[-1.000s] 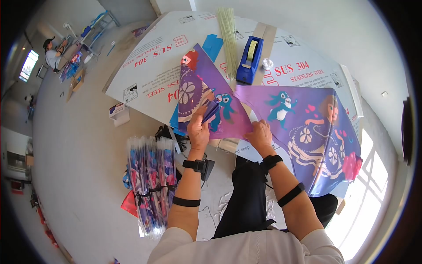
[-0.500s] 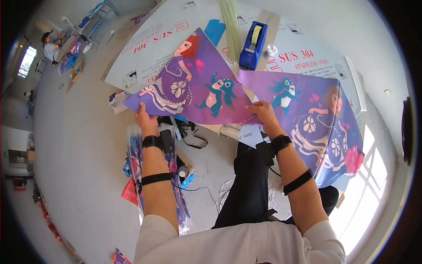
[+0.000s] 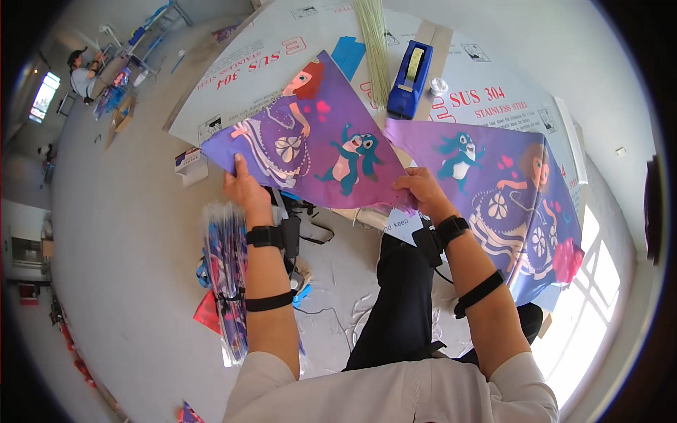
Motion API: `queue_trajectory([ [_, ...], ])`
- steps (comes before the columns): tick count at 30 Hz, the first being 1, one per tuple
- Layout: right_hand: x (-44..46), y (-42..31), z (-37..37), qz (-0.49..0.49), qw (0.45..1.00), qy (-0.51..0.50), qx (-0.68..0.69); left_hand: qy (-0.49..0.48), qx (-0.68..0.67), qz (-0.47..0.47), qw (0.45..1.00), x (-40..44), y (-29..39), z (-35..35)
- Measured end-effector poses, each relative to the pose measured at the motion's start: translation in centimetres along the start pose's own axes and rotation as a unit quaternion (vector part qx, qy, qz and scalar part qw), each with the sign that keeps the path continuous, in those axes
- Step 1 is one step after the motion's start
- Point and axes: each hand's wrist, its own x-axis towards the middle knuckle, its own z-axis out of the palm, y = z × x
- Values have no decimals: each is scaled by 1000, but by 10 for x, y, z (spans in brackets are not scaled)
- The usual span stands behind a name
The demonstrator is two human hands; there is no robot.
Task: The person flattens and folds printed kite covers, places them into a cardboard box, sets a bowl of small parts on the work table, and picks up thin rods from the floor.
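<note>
A purple kite sail (image 3: 271,158), printed with a red-haired cartoon figure and a teal animal, is stretched between my hands. My left hand (image 3: 248,189) grips its lower left edge, thumb on top and fingers hidden underneath. At the lower right corner, my right hand (image 3: 427,193) pinches the edge between thumb and fingers. Another printed sail (image 3: 486,166), with similar figures, spreads over the table to the right, a crease running down it. The two sails meet or overlap near the middle; whether they are joined I cannot tell.
On the table covered in printed film (image 3: 486,77) are a blue tape dispenser (image 3: 409,81), a bundle of thin pale rods (image 3: 371,53), a blue piece (image 3: 349,56) and a small white roll (image 3: 438,87). Bagged printed goods (image 3: 226,275) stand below left. A person (image 3: 83,74) works far left.
My left hand has shifted right along the lower edge and slightly down. The held sail has tilted, its lower right part sinking a little. My right hand keeps its pinch, slightly lower.
</note>
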Motion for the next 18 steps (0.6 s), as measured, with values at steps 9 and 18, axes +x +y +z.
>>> queue_trajectory([
  [9, -31, -37, -12, -52, 988, -78, -123, -234, 164, 127, 950, -115, 13, 57],
  [18, -40, 6, -39, -16, 992, -116, 49, -370, 286, 263, 844, -171, -26, 35],
])
